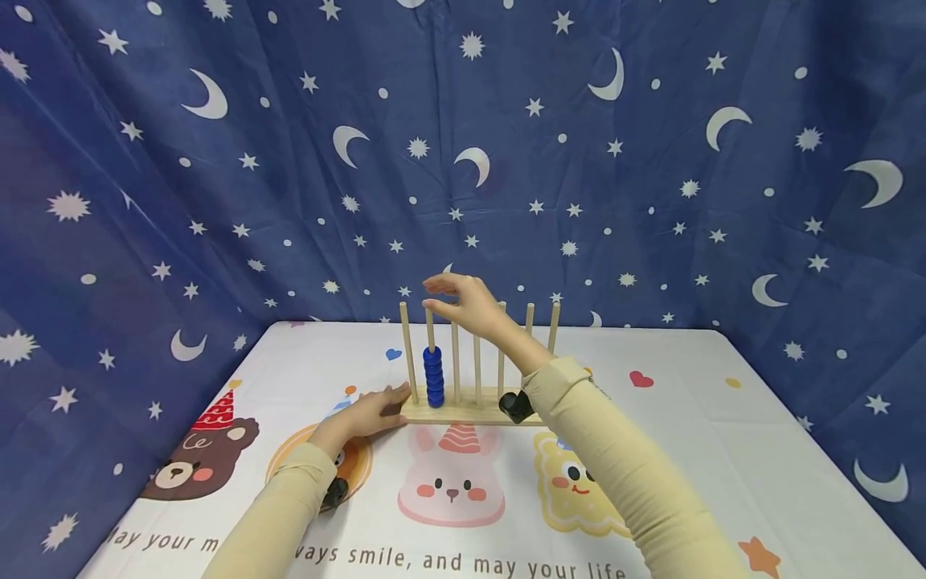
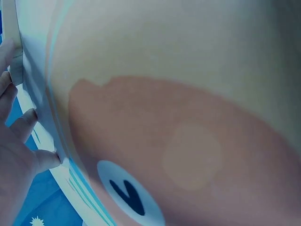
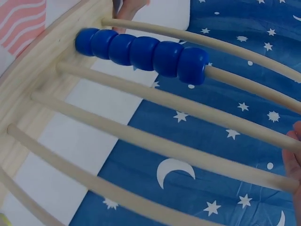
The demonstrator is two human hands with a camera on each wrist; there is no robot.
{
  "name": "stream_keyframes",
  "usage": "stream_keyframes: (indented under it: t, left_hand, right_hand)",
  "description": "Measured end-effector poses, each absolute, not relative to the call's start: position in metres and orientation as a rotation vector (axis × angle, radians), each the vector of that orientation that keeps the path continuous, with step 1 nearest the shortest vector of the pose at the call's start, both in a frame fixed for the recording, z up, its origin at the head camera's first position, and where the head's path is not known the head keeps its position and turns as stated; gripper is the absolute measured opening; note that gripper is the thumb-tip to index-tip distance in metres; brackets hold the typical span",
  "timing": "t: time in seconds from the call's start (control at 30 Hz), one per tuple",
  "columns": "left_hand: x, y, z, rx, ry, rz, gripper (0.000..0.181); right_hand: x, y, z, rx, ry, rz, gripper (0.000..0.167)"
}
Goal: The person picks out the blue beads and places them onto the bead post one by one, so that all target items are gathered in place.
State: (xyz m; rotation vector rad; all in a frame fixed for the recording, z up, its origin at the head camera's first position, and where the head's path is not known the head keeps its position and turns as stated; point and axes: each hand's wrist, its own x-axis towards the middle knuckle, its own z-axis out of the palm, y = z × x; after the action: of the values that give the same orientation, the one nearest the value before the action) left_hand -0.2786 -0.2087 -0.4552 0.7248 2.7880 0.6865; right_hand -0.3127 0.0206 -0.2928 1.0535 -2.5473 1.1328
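A wooden peg stand [image 1: 470,414] with several upright pegs stands on the table. Blue beads [image 1: 433,378] are stacked on its second peg from the left; in the right wrist view they form a row at the base end of that peg. My left hand [image 1: 369,412] holds the left end of the base, thumb at the front and a finger behind; its other fingers [image 2: 28,120] spread away from the wood. Over the top of the beaded peg is my right hand [image 1: 466,305], thumb and fingers apart, with nothing seen between them.
The white tablecloth [image 1: 673,450] carries printed cartoon animals and lettering. A blue curtain [image 1: 506,233] with moons and stars hangs behind the table. Black wrist cameras [image 1: 516,406] are worn on both arms, the right one in front of the stand's right part.
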Motion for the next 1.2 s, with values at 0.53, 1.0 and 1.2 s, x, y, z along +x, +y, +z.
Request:
stream_keyframes:
  t: [0.53,1.0,1.2]
  left_hand:
    - [-0.282,-0.206,-0.454,0.712,2.773,0.672,0.060]
    - [-0.283,-0.209,-0.457,0.705,2.786,0.682,0.060]
    - [-0.282,-0.209,-0.457,0.722,2.790,0.678,0.061]
  right_hand:
    - [-0.296,0.052,-0.285,1.158,-2.400,1.187,0.034]
    - [-0.273,0.098,-0.291,1.167,-2.357,1.184,0.029]
    - [-0.267,0.120,-0.298,1.148,-2.364,1.143,0.028]
